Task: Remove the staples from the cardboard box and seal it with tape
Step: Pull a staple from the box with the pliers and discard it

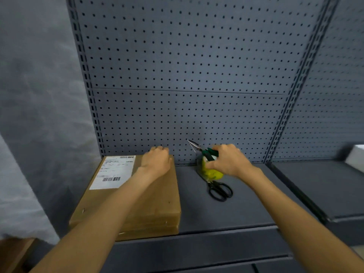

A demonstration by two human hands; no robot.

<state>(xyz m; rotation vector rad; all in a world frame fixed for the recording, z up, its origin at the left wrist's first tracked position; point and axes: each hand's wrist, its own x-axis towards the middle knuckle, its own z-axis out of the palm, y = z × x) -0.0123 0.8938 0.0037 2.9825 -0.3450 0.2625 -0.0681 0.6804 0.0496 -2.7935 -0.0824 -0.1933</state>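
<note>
Resting on the flat brown cardboard box (137, 196) at its far right corner, the left hand (156, 161) has fingers curled over the edge — the right hand (228, 160) grips green-handled needle-nose pliers (204, 151) above a yellow tape dispenser (211, 172) beside black scissors (219, 191).

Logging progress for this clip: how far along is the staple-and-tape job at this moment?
Early stage. Done: nothing visible; the cardboard box lies closed on the shelf, with what looks like a staple near its front left corner. In hand: the right hand grips green-handled pliers above a yellowish tape roll; the left hand rests on the box's far edge. Left: pulling staples, taping. Scissors lie untouched.
</note>
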